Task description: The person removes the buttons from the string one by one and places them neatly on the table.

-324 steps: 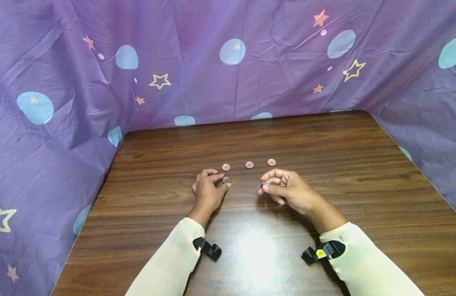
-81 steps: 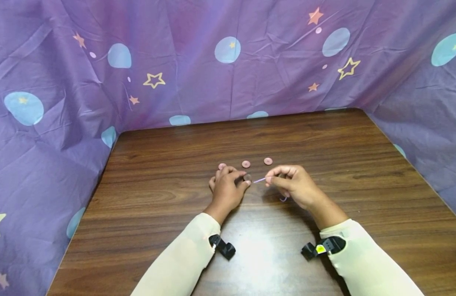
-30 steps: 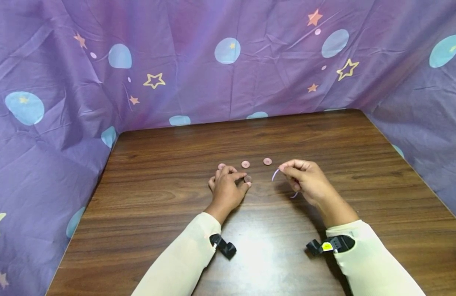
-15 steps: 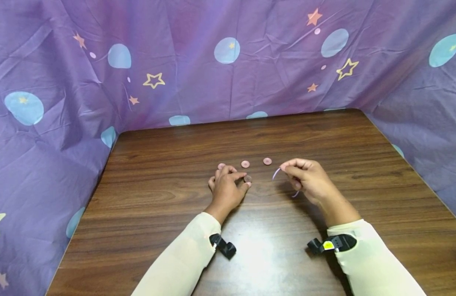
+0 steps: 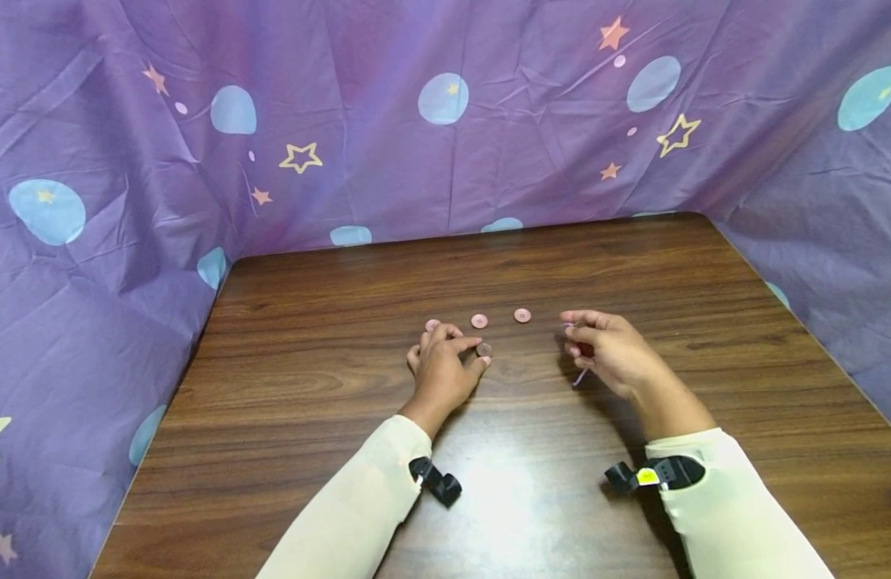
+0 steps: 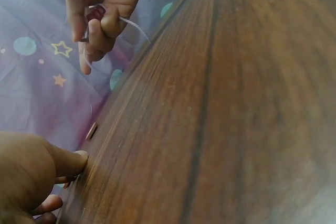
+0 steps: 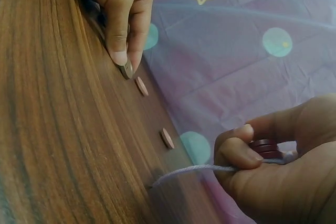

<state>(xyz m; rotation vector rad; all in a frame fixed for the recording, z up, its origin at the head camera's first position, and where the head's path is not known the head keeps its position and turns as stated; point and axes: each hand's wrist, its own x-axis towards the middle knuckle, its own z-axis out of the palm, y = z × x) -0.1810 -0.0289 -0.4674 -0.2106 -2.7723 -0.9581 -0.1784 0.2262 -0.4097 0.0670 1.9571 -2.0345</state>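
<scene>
We saw a big, starry purple curtain (image 5: 445,173) hanging behind the brown wooden counter (image 5: 308,394) and down both its sides. Two pale sleeves (image 5: 351,507) reached in over the counter.

Then came the two hands. The right hand (image 5: 612,350) hung above the counter, to the right of the row of buttons, with its fingers bent around its load. The left hand (image 5: 445,366) was down low and pinched one button between its thumb and a finger. On each wrist sat a little black camera (image 5: 437,482).

The long, thin thing was a pale purple cord (image 7: 184,170). The right hand gripped it, and a loose tail hung out below. We could not tell if that tail touched the counter.

Last were the small round things. A few dark red discs (image 7: 263,146) sat together in the curl of the right hand, next to the cord. Three pink buttons (image 5: 522,316) lay in a row on the counter, apart from each other. The brown button (image 5: 485,350) was the one in the left hand, in front of the row and well apart from the cord.

We thought the step was getting the cord ready for the brown button. The next move called for a firm pinch near the cord's tip and a careful aim at a tiny hole.
</scene>
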